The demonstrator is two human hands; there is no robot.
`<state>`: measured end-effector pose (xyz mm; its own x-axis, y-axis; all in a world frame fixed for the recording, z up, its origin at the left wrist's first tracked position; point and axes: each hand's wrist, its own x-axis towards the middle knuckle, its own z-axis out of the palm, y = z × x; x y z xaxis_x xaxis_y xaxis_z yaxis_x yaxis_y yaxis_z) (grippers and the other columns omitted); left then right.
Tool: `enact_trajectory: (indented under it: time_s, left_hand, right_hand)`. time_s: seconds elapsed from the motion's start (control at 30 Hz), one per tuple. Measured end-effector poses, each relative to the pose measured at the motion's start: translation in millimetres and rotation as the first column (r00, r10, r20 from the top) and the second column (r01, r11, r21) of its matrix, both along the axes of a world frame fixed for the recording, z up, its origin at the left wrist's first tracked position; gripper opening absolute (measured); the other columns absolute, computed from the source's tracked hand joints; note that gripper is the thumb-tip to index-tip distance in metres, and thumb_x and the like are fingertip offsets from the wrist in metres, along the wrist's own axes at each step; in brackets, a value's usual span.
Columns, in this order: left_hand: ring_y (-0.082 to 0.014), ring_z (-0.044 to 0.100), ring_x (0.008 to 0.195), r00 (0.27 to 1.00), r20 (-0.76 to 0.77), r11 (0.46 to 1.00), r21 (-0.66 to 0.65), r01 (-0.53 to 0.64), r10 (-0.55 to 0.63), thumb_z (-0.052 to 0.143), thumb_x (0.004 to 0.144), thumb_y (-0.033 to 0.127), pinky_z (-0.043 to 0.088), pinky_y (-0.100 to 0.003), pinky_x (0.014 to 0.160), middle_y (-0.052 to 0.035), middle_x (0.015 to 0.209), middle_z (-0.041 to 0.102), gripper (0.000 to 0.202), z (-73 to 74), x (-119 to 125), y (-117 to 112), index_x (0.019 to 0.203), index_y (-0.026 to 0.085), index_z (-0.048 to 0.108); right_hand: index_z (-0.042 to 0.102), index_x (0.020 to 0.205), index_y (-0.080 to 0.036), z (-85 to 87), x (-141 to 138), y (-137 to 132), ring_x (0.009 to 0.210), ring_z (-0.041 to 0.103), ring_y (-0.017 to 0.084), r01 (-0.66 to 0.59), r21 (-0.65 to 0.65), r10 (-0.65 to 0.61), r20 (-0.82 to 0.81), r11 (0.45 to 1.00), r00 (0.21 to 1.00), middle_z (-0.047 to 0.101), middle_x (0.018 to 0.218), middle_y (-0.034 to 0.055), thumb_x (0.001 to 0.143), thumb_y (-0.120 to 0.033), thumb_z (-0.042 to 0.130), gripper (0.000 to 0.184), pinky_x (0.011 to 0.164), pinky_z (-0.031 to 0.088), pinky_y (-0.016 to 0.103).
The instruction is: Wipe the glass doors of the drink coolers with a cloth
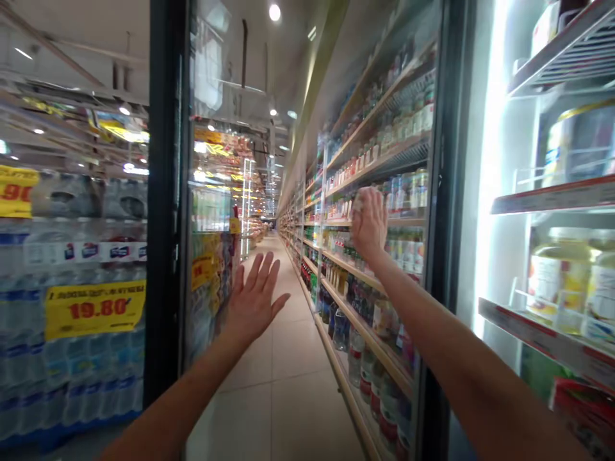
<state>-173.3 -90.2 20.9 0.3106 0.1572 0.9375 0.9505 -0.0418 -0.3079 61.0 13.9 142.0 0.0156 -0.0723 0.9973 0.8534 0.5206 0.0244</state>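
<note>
A tall glass door (288, 410) in a dark frame (166, 211) stands before me. My left hand (254, 298) lies flat at the glass, fingers spread, holding nothing. Higher and to the right, my right hand (372, 221) is raised at the pane with its fingers drawn together. A small whitish patch shows along that hand's left edge; blur hides what it is. Shelves of bottles (355, 346) and cans appear in or through the glass behind my right hand.
Right of the door is a lit cooler with wire shelves (552, 198) and yellow drink bottles (560, 275). At left are stacked packs of water bottles (91, 365) with a yellow price sign (96, 309). A tiled aisle floor (283, 333) runs away beyond the glass.
</note>
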Motion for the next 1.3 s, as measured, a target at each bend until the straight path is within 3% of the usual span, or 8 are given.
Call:
enact_trajectory:
  time_s: [0.1, 0.3, 0.4, 0.6, 0.87, 1.0, 1.2, 1.3]
  left_hand:
    - [-0.0246, 0.023, 0.138, 1.000, -0.001, 1.000, 0.018, 0.004, -0.004, 0.046, 0.086, 0.049, 0.011, -0.047, 0.113, -0.0135, 0.145, 0.033, 0.077, -0.2, 0.3, 0.8, 0.145, 0.018, 0.008]
    - [-0.0229, 0.023, 0.138, 1.000, 0.003, 0.999, 0.036, 0.013, -0.013, 0.043, 0.087, 0.051, 0.012, -0.045, 0.113, -0.0122, 0.144, 0.036, 0.072, -0.6, -1.2, 2.2, 0.145, 0.018, 0.014]
    - [-0.0229, 0.024, 0.138, 1.000, 0.011, 0.999, 0.035, 0.015, -0.015, 0.042, 0.087, 0.050, 0.012, -0.045, 0.113, -0.0123, 0.144, 0.036, 0.071, -0.7, -0.3, 1.5, 0.144, 0.018, 0.015]
    - [-0.0236, 0.024, 0.138, 1.000, 0.007, 0.999, 0.048, 0.021, -0.022, 0.042, 0.088, 0.049, 0.012, -0.046, 0.113, -0.0135, 0.143, 0.037, 0.069, -1.5, 2.3, 0.8, 0.144, 0.017, 0.017]
    - [-0.0238, 0.017, 0.140, 0.999, -0.003, 0.995, 0.081, -0.051, 0.051, 0.044, 0.089, 0.035, 0.013, -0.047, 0.113, -0.0145, 0.143, 0.037, 0.064, -13.1, 4.3, 2.5, 0.144, 0.013, 0.020]
    - [-0.0249, 0.018, 0.139, 0.998, -0.013, 0.997, 0.047, -0.063, 0.064, 0.046, 0.088, 0.036, 0.014, -0.049, 0.112, -0.0158, 0.143, 0.037, 0.066, -38.9, 1.5, -3.2, 0.144, 0.013, 0.019]
    - [-0.0238, 0.014, 0.140, 0.996, -0.065, 0.998, -0.031, -0.056, 0.054, 0.048, 0.087, 0.033, 0.013, -0.049, 0.113, -0.0175, 0.139, 0.042, 0.066, -114.6, -6.6, -20.7, 0.143, 0.011, 0.020]
    - [-0.0239, 0.014, 0.140, 0.997, -0.035, 0.998, -0.018, -0.067, 0.066, 0.051, 0.086, 0.032, 0.013, -0.050, 0.113, -0.0187, 0.138, 0.043, 0.068, -132.2, -6.0, -21.0, 0.143, 0.010, 0.021]
  right_hand:
    - [0.022, 0.144, -0.013, 1.5, 2.2, 4.0, 0.140, 0.019, 0.024, -0.037, 0.018, 0.039, -0.108, 0.999, 0.993, 0.033, 0.147, 0.0137, 0.093, -0.027, 0.027, 0.053, 0.109, 0.026, 0.050]
    - [0.034, 0.140, -0.023, -47.6, -18.5, -9.0, 0.140, 0.021, 0.016, -0.047, 0.078, 0.001, 0.508, 0.996, 0.861, 0.041, 0.143, 0.0049, 0.092, -0.025, 0.035, 0.048, 0.114, 0.019, 0.040]
    - [0.031, 0.141, -0.019, -48.0, 32.1, 11.8, 0.139, 0.022, 0.021, 0.004, -0.061, -0.001, 0.046, 0.998, 0.999, 0.036, 0.146, 0.0099, 0.092, -0.028, 0.032, 0.049, 0.111, 0.023, 0.049]
    - [0.028, 0.140, -0.003, -62.4, 100.6, 52.0, 0.138, 0.023, 0.028, -0.108, -0.059, 0.062, -0.515, 0.992, 0.855, 0.032, 0.144, 0.0223, 0.091, -0.030, 0.026, 0.056, 0.110, 0.025, 0.055]
    - [0.017, 0.146, -0.014, -165.3, -6.9, -2.3, 0.140, 0.017, 0.027, -0.070, -0.038, 0.061, -0.207, 0.997, 0.977, 0.026, 0.149, 0.0158, 0.091, -0.021, 0.031, 0.057, 0.109, 0.026, 0.054]
    - [0.024, 0.144, -0.026, -197.2, -42.7, -26.2, 0.140, 0.021, 0.022, -0.101, -0.020, 0.102, 0.334, 0.995, 0.937, 0.042, 0.142, 0.0050, 0.088, -0.016, 0.037, 0.059, 0.113, 0.015, 0.049]
    - [0.013, 0.147, -0.021, -215.6, 16.1, -4.6, 0.140, 0.021, 0.024, 0.046, -0.093, -0.067, -0.243, 0.995, 0.968, 0.032, 0.148, 0.0136, 0.091, -0.018, 0.032, 0.059, 0.109, 0.021, 0.055]
    - [0.014, 0.147, -0.019, -236.5, -6.8, -18.2, 0.141, 0.016, 0.024, -0.002, -0.062, -0.006, -0.120, 0.998, 0.993, 0.026, 0.150, 0.0119, 0.090, -0.016, 0.032, 0.060, 0.111, 0.020, 0.051]
